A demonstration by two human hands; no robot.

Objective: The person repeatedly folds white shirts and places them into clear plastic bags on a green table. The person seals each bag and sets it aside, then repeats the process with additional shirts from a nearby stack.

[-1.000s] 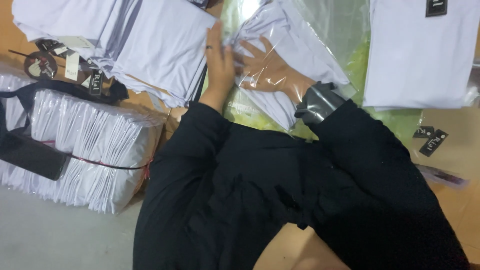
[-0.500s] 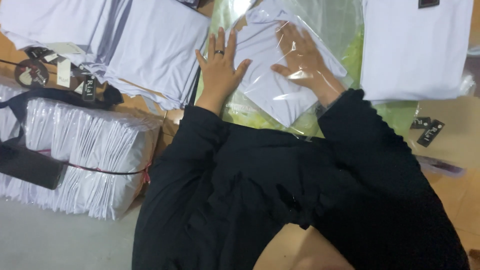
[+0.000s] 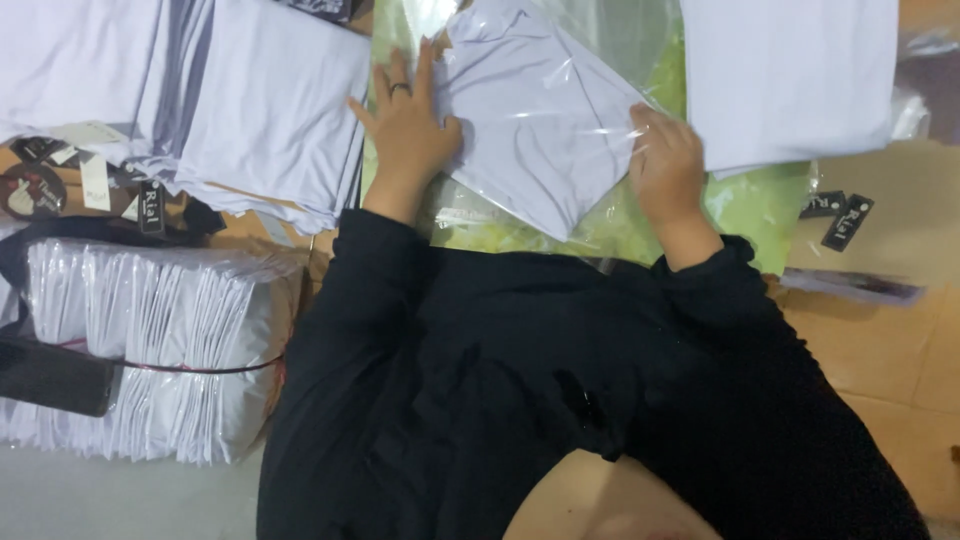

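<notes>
A folded white garment (image 3: 535, 125) lies inside a clear plastic bag (image 3: 615, 215) on a green surface. My left hand (image 3: 405, 125), with a ring on one finger, rests flat on the bag's left side, fingers spread. At the bag's right edge my right hand (image 3: 665, 170) has its fingers curled over the plastic. Both arms are in black sleeves.
A stack of folded white garments (image 3: 250, 110) with hanging tags lies at the upper left. Another folded white garment (image 3: 790, 80) is at the upper right. A tied bundle of clear bags (image 3: 160, 340) sits at the left, and loose black tags (image 3: 840, 215) lie on cardboard at the right.
My right hand has slid from under the plastic on top of the garment to the bag's right edge. The left hand went from edge-on to flat with spread fingers.
</notes>
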